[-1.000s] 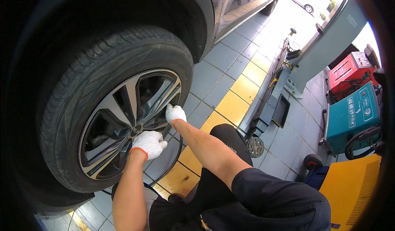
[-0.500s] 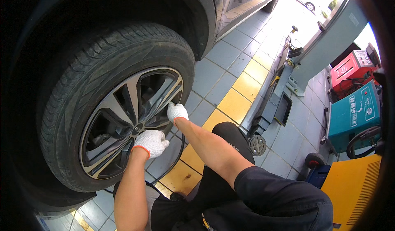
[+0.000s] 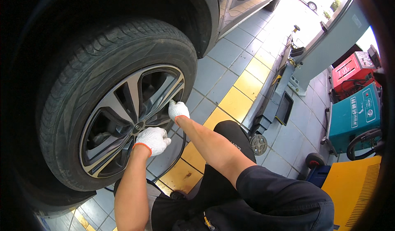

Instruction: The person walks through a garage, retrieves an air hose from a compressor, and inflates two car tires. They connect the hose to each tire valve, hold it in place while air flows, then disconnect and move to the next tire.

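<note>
A car wheel with silver-and-black spokes and a black tyre fills the left side, under the wheel arch. Both of my hands wear white knit gloves with orange cuffs. My left hand is closed in front of the wheel's centre cap; its fingers curl away from view, so any held thing is hidden. Farther out, my right hand reaches to the right edge of the rim with fingers pinched together. What lies between those fingertips is hidden. A thin black hose curves over the floor below my right forearm.
On the right, a grey lift post has a low lift arm with a round pad. Beyond it stand a red machine, a teal machine and a yellow cabinet. Grey and yellow tiles cover the floor.
My left hand has shifted slightly to the right and turned a little. The right hand stays at the rim's edge, and the view has moved very slightly.
</note>
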{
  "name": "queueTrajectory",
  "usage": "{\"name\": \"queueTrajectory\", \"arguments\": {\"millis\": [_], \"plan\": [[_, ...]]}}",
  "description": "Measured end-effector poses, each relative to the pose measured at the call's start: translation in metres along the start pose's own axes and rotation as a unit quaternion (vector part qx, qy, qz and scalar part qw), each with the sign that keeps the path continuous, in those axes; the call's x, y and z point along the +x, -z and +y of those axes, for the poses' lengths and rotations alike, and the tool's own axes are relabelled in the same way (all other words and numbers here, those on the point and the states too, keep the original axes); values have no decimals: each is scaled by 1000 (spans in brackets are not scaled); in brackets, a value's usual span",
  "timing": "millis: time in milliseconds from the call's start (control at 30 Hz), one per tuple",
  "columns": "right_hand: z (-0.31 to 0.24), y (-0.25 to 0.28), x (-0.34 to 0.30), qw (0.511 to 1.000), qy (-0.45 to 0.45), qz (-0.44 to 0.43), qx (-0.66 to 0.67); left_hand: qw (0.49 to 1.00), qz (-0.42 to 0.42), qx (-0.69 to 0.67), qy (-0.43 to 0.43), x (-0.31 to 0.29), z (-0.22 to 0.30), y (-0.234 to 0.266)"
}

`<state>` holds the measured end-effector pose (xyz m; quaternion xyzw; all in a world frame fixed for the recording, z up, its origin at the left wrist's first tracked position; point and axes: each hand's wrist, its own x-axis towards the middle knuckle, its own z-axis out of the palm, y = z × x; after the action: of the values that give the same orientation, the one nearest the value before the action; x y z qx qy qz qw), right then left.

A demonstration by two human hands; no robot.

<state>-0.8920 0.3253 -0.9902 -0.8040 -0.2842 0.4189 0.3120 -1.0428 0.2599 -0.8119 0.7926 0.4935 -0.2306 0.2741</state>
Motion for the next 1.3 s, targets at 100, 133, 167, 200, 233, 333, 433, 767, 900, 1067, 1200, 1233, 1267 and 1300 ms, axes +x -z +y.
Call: {"name": "queueTrajectory", "arguments": {"millis": [100, 133, 167, 200, 233, 333, 433, 767, 900, 1067, 1200, 1233, 1267, 1300], "plan": [[1, 0, 2, 1000, -1, -9, 3, 1000, 0, -2, -3, 1, 0, 1], [1, -1, 2, 1000, 1, -9, 1, 1000, 2, 1, -11, 1, 1, 1], [1, -1, 3, 1000, 0, -8, -4, 1000, 2, 3, -13, 1, 1, 1], [2, -1, 3, 1000, -2, -7, -11, 1000, 1, 6, -10, 1, 1, 1], [2, -1, 4, 1000, 1, -6, -7, 1000, 2, 7, -15, 1, 1, 1], [2, -2, 4, 1000, 3, -3, -5, 1000, 0, 6, -13, 1, 2, 2], [2, -2, 4, 1000, 5, -2, -4, 1000, -2, 4, -13, 2, 4, 2], [0, -1, 3, 1000, 5, -3, -8, 1000, -7, -9, -13, 1, 3, 0], [-1, 0, 2, 1000, -10, 1, 1, 1000, -4, -12, -5, 1, 3, -1], [0, -1, 3, 1000, -3, -1, 0, 1000, -2, -8, -12, 0, 2, -1], [1, -2, 3, 1000, 2, -3, -4, 1000, -3, -6, -12, 0, 3, 0], [1, -2, 3, 1000, 2, -3, -5, 1000, -5, -5, -6, -1, 4, 0], [1, -2, 3, 1000, 5, -2, -4, 1000, -6, -4, -10, -1, 5, 0], [1, -1, 2, 1000, 6, 0, -4, 1000, -11, -4, -7, -1, 5, 1]]}}
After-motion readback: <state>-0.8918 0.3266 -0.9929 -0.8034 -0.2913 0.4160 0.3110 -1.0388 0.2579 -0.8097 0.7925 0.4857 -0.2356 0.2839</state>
